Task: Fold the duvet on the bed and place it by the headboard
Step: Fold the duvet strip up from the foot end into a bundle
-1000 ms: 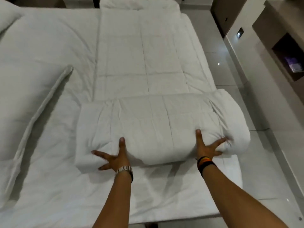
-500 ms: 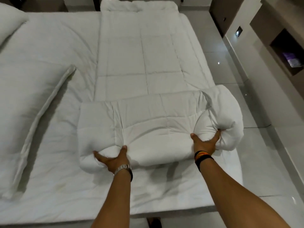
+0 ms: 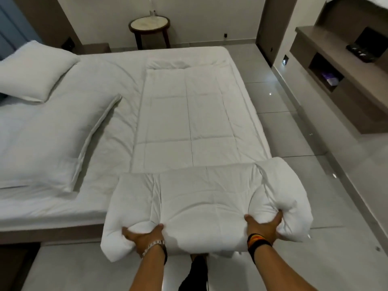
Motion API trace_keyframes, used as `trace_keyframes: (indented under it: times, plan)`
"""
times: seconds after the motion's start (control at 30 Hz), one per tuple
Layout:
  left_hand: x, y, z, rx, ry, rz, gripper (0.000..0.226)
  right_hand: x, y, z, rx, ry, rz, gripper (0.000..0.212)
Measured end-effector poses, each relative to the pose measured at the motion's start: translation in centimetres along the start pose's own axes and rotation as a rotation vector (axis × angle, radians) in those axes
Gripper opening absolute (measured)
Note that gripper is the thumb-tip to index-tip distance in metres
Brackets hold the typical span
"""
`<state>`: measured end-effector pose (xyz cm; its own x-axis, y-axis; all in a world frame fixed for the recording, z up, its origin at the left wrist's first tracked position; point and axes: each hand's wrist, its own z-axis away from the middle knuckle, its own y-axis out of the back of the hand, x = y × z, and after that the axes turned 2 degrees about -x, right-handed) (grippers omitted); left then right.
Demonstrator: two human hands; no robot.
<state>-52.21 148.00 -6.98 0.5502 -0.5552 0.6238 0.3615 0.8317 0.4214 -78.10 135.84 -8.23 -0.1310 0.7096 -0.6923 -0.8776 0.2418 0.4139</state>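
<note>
The white quilted duvet (image 3: 189, 114) lies as a long strip down the right side of the bed (image 3: 117, 80). Its near end is folded into a thick bundle (image 3: 205, 198) that hangs past the bed's near edge. My left hand (image 3: 142, 238) grips the bundle's lower left edge. My right hand (image 3: 263, 226) grips its lower right edge, beside a bulging roll of fabric. Both hands have fingers tucked under the folds. The headboard side is at the far left, mostly out of view.
Two white pillows (image 3: 35, 70) (image 3: 52, 141) lie on the left of the bed. A round side table (image 3: 149, 26) stands by the far wall. A brown shelf unit (image 3: 336, 66) runs along the right wall, across a tiled floor (image 3: 304, 143). My foot (image 3: 197, 271) shows below the bundle.
My hands went from pressing flat on the bundle to gripping its near edge. The bundle has been lifted and pulled toward me, past the bed's edge. The view has tilted up.
</note>
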Motion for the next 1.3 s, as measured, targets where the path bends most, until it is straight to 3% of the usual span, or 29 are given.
trace_keyframes:
  times: [0.1,0.2,0.33,0.4,0.47,0.57,0.67,0.77,0.97,1.1,1.3]
  plan:
    - [1.3,1.5,1.7,-0.041,-0.021,0.017,0.137,-1.9,1.1,2.1,0.003,-0.013,-0.016,0.123]
    - [7.1,0.7,1.7,-0.114,-0.129,0.060,0.128,-8.1,-0.6,2.4,-0.031,0.057,-0.082,0.121]
    - [18.3,-2.2,0.5,-0.227,-0.488,0.278,0.095,-19.8,-4.5,0.4,-0.188,0.374,-0.282,0.105]
    - [23.0,-4.3,-0.8,-0.264,-0.654,0.265,0.077,-25.0,-6.6,-1.1,-0.287,0.531,-0.376,0.090]
    - [25.3,-6.6,-3.2,-0.210,-0.739,0.175,0.064,-27.9,-8.4,-2.7,-0.254,0.646,-0.311,0.078]
    - [24.5,-10.8,-8.1,-0.111,-0.714,0.015,0.069,-27.1,-12.6,-6.9,-0.134,0.695,-0.094,0.069]
    - [21.3,-15.3,-11.5,-0.123,-0.496,-0.180,0.077,-22.8,-16.9,-10.7,-0.164,0.473,0.111,0.080]
    - [21.2,-20.0,-13.1,-0.196,-0.266,-0.065,0.096,-21.3,-20.9,-13.5,-0.184,0.288,0.116,0.101]
    - [25.8,-26.6,-16.6,-0.089,0.071,0.183,0.148,-24.0,-29.1,-17.2,0.022,0.091,-0.131,0.146]
    - [26.1,-27.6,-18.6,-0.034,0.114,0.141,0.155,-24.1,-31.8,-19.0,0.087,0.033,-0.204,0.147]
    - [25.5,-26.6,-17.5,-0.030,0.022,0.299,0.141,-22.9,-30.9,-18.9,0.111,0.118,-0.274,0.130]
